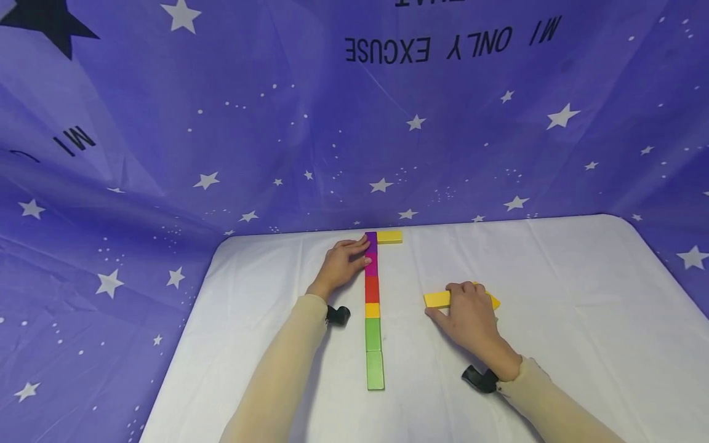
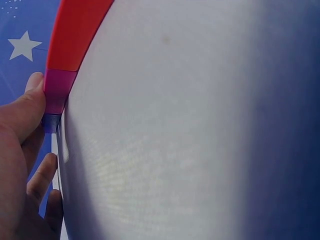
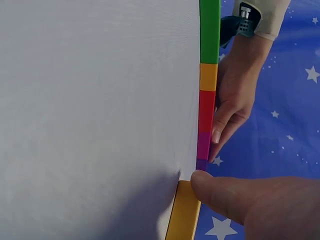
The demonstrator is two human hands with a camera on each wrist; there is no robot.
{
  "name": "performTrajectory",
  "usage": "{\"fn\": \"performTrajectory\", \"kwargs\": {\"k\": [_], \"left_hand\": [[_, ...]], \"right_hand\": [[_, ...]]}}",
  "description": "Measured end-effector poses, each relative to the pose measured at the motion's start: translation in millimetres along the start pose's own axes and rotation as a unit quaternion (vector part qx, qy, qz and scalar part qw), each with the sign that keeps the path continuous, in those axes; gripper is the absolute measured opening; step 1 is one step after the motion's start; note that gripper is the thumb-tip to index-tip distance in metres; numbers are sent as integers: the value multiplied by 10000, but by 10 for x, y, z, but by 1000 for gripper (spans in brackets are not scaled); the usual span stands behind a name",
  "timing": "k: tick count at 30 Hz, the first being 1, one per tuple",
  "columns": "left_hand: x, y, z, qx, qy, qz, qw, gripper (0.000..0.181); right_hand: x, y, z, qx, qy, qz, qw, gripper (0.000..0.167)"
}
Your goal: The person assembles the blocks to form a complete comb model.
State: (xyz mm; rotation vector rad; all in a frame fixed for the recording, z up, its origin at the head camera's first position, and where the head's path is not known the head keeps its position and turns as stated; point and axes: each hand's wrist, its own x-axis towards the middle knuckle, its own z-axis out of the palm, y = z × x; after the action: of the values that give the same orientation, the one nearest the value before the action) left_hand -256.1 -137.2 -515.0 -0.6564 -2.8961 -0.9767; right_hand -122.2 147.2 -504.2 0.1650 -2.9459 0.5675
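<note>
A straight column of blocks runs up the cloth: purple (image 1: 371, 240), magenta (image 1: 372, 264), red (image 1: 372, 289), orange (image 1: 372, 310) and two green (image 1: 373, 334). My left hand (image 1: 339, 264) touches the left side of its upper end, fingertips at the purple and magenta blocks; the left wrist view shows the thumb beside the magenta block (image 2: 60, 90). A yellow block (image 1: 390, 237) extends right from the column's top. Right of the column, my right hand (image 1: 472, 317) grips a yellow block (image 1: 437, 299) from above, thumb on its near side. More yellow (image 1: 495, 301) shows beyond the fingers.
A white cloth (image 1: 554, 344) covers the table, whose far edge meets a purple curtain (image 1: 332, 135) with white stars and black lettering. Black wrist devices (image 1: 339, 315) sit below both hands.
</note>
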Motion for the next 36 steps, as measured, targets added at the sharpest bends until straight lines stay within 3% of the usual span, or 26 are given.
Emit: {"fn": "performTrajectory", "kwargs": {"k": [17,36], "left_hand": [[-4,16,-6,8,-56,-86,9999,50],[1,9,6,-71,-1,-114,9999,49]], "right_hand": [[39,-45,3,174,133,-81,9997,62],[309,-162,-55,557,313,-109,9979,65]]}}
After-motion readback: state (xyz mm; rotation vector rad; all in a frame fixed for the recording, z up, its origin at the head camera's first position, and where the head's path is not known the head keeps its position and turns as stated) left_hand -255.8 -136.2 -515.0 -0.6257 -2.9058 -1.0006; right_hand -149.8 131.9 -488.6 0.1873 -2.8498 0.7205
